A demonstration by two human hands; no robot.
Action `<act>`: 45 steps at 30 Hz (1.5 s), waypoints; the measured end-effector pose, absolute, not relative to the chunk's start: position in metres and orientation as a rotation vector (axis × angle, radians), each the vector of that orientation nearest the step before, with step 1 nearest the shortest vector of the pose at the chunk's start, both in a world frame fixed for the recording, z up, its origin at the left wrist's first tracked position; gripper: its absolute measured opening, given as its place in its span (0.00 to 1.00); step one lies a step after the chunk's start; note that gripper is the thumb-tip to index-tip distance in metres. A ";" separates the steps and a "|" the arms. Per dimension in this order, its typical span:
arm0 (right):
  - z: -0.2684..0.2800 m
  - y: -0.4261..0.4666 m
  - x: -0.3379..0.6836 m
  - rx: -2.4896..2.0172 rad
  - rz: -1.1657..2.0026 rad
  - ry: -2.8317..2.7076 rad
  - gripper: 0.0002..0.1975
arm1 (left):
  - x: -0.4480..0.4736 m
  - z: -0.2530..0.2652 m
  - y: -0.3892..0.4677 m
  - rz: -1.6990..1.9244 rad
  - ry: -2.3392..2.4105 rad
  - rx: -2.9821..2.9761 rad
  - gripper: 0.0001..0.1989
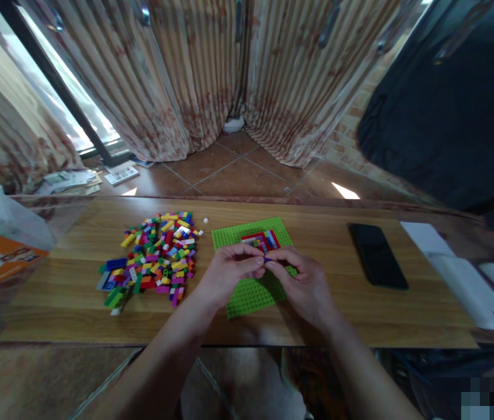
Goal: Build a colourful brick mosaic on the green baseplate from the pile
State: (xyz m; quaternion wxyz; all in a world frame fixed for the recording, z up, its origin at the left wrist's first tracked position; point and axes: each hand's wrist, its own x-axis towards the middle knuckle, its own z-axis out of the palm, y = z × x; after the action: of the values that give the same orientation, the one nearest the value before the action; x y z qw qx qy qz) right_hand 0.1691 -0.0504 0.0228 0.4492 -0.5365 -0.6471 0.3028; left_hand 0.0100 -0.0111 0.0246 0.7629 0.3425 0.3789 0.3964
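Above a green studded baseplate (pixel 251 300), my left hand (pixel 236 268) and my right hand (pixel 302 277) meet, fingertips pinched together. Between them shows a small dark blue brick (pixel 267 260), partly covered by the fingers. Both hands seem to grip it. On the baseplate, just beyond my fingers, sits a flat build of red, grey and other coloured bricks (pixel 272 237); my hands hide its near part. Left of the baseplate lies a loose pile of bricks (pixel 155 265) in many colours.
A wooden table (pixel 330 315) bears everything. A black phone (pixel 378 255) lies to the right, with white objects (pixel 475 289) past it. At the far left stands a clear plastic box (pixel 6 219) with an orange label. Curtains (pixel 203 76) hang behind.
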 end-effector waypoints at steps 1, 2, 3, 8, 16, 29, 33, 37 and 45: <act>0.024 -0.051 0.169 -1.306 0.797 -1.573 0.07 | 0.010 0.025 -0.011 0.854 0.819 0.729 0.13; 0.025 -0.051 0.170 -1.283 0.846 -1.541 0.07 | 0.010 0.025 -0.011 0.848 0.812 0.717 0.13; 0.026 -0.051 0.171 -1.266 0.891 -1.506 0.07 | 0.009 0.026 -0.011 0.845 0.805 0.711 0.14; 0.025 -0.043 0.189 -1.323 0.841 -1.215 0.08 | -0.001 0.029 -0.003 0.927 0.907 0.780 0.11; 0.013 -0.037 0.200 -1.457 0.624 -1.385 0.09 | -0.007 0.025 0.005 0.956 1.201 0.957 0.05; 0.010 -0.036 0.191 -1.467 0.465 -1.597 0.09 | -0.008 0.008 0.007 0.850 1.283 1.341 0.06; 0.009 -0.035 0.183 -1.437 0.432 -1.652 0.09 | -0.006 0.004 0.006 0.867 1.292 1.451 0.07; 0.010 -0.033 0.175 -1.436 0.421 -1.699 0.10 | -0.005 0.000 0.007 0.852 1.350 1.528 0.08; 0.013 -0.020 0.157 -1.492 0.390 -1.777 0.09 | -0.005 0.007 0.005 0.819 1.475 1.639 0.10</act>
State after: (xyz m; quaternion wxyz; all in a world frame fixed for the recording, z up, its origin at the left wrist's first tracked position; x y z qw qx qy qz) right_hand 0.1566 -0.0203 0.0133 0.3842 -0.5853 -0.6974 0.1531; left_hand -0.0047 0.0047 0.0074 0.3846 0.6433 0.5788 0.3215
